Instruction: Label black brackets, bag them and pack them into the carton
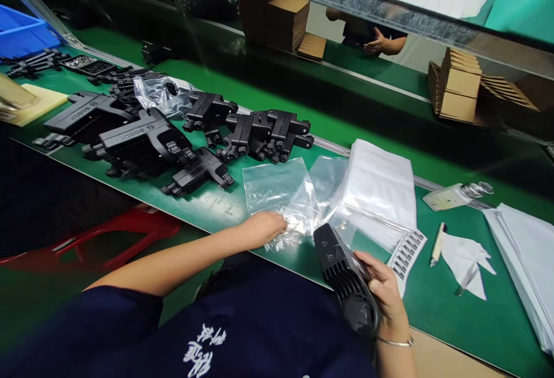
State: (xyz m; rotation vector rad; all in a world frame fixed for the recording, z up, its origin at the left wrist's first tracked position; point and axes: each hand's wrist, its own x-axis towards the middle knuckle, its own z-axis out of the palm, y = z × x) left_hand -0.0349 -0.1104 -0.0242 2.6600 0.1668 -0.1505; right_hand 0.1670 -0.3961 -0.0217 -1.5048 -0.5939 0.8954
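My left hand [267, 229] is closed at the near edge of a transparent plastic bag [277, 184] lying on the green bench, its fingertips pinching the crumpled film. In my right hand [386, 285] is a black plastic housing [345, 277] with ribs and a round end, held tilted above the bench's front edge. A stack of transparent bags [378, 184] lies just beyond the housing. Partly under that hand is a strip of printed labels [405, 258]. Left of the bags sit several black plastic brackets [201, 170], some joined to larger housings marked BOSCH [141, 138].
On the right are a pump bottle [454, 196], a marker-like tube [438, 245], torn white paper [467, 259] and stacked white sheets [528, 268]. A metal shelf [389, 14] overhangs the bench. A blue crate [26, 32] stands far left; a red stool [130, 234] is below.
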